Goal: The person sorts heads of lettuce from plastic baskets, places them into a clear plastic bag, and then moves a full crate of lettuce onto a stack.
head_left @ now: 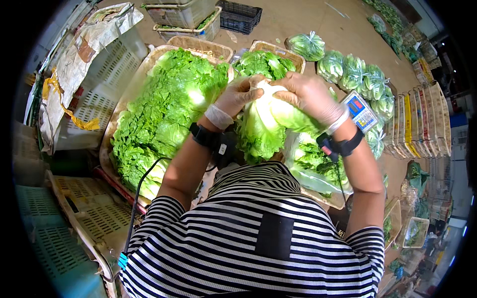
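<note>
A head of lettuce point(264, 123) hangs in front of my chest, its pale base up and its green leaves drooping. My left hand point(241, 95), in a thin clear glove, has its fingers closed on the base. From the other side my right hand point(312, 97), gloved too, bends its fingers over the same pale end. Left of my hands, a large crate point(130, 92) is heaped with loose lettuce point(169, 104). Beneath my right wrist lies more lettuce point(315, 161) in a clear plastic bag. A digital scale point(359, 112) stands just beyond that wrist.
Several clear bags of greens point(352, 72) lie at the far right, beside stacked crates point(417, 121). Another crate point(278, 48) of lettuce stands ahead. On the left are a tall perforated crate point(102, 94) with a sack over it and a yellowish crate point(94, 213). A black crate point(240, 17) sits farther off.
</note>
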Tool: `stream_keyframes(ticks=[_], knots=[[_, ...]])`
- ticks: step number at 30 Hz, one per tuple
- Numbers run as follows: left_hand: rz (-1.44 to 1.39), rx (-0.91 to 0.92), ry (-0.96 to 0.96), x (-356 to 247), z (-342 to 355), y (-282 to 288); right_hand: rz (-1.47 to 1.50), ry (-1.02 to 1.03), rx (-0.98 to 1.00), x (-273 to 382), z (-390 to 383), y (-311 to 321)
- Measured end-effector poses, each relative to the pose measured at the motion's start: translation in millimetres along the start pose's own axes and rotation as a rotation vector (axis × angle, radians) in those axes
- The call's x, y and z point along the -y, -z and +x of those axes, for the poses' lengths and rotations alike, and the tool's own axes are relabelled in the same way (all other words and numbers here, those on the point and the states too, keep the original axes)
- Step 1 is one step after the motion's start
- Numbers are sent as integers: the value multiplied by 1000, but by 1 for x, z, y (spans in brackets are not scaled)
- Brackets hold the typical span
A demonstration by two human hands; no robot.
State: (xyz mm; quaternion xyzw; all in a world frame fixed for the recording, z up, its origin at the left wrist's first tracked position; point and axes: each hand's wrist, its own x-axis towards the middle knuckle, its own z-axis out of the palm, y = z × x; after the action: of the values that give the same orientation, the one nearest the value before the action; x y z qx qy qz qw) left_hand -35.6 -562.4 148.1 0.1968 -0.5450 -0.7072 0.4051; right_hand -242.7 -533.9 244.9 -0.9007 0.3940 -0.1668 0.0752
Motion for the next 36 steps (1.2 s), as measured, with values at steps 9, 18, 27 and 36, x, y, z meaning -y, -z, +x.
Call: stream_keyframes(ticks=[9,18,27,36], knots=[[-549,-6,-37,5,-19,47,494,-400,53,-72,65,-7],[-790,-393,-301,17,-31,69,1040,-697,230,-33,13,-91],[-442,-377,-77,-10,6,26,1682,-780,-342,-14,-55,-118],[-707,-211,10,21,11,-2,448,-444,-249,31,-54,-45]])
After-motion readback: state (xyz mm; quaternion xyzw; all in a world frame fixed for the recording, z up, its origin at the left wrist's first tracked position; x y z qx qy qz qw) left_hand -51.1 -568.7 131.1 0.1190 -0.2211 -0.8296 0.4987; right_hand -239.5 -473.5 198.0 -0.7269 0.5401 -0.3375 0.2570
